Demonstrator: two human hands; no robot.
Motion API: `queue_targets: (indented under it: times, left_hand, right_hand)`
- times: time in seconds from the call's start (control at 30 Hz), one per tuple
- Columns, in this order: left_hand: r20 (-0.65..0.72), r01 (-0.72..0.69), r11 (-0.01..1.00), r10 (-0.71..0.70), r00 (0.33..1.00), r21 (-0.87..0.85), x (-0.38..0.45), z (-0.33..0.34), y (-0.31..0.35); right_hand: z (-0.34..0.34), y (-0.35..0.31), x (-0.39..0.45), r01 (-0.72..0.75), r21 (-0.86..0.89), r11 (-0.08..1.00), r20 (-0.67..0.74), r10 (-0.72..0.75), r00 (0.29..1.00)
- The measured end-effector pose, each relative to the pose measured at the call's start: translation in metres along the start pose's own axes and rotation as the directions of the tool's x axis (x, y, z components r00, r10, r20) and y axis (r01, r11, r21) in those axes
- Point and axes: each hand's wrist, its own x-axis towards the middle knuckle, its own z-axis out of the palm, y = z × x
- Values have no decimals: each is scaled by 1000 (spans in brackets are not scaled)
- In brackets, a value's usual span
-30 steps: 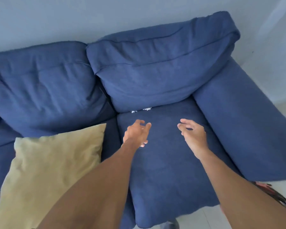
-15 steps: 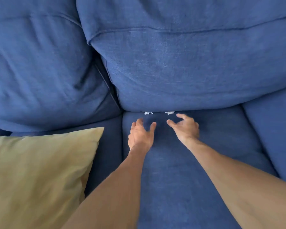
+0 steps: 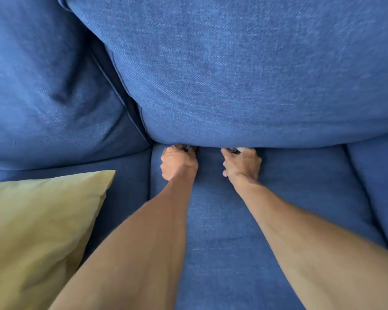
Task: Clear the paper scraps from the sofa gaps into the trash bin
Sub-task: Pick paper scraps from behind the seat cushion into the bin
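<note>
I am close over a blue sofa. My left hand (image 3: 178, 162) and my right hand (image 3: 241, 163) rest side by side at the back of the seat cushion (image 3: 222, 242). The fingertips of both are pushed into the gap (image 3: 208, 147) under the right back cushion (image 3: 244, 74), so the fingers are hidden. No white paper scraps show; the hands and the overhanging cushion cover that stretch of the gap. Whether either hand grips a scrap cannot be seen. No trash bin is in view.
A yellow-green throw pillow (image 3: 36, 220) lies on the left seat, beside my left forearm. The left back cushion (image 3: 43, 97) leans against the right one. The sofa's armrest (image 3: 381, 175) borders the seat on the right.
I have leaned in much closer. Both hands moved forward from the open seat to the gap, and their fingers went in where the white scraps showed before.
</note>
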Motion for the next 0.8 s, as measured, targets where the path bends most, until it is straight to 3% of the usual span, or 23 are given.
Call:
queue_targets:
  times: [0.17,0.3,0.47,0.67,0.8]
  left_hand:
    - [10,-88,995,89,996,-57,-16,-16,-16]
    - [30,-214,971,219,975,-108,-62,-41,-43]
    - [169,-350,928,368,914,-127,-144,-76,-64]
    - [426,-530,842,520,741,-105,-283,-89,-79]
    - [607,-659,745,570,553,-99,-380,-69,-85]
  right_hand:
    - [-42,11,-32,25,109,994,117,-38,992]
    - [-87,33,-78,-32,177,984,70,20,997]
    - [-157,53,-160,-24,281,959,1,25,1000]
    - [-253,92,-270,-24,408,913,-142,89,986]
    - [-319,142,-324,-25,472,881,-275,174,946]
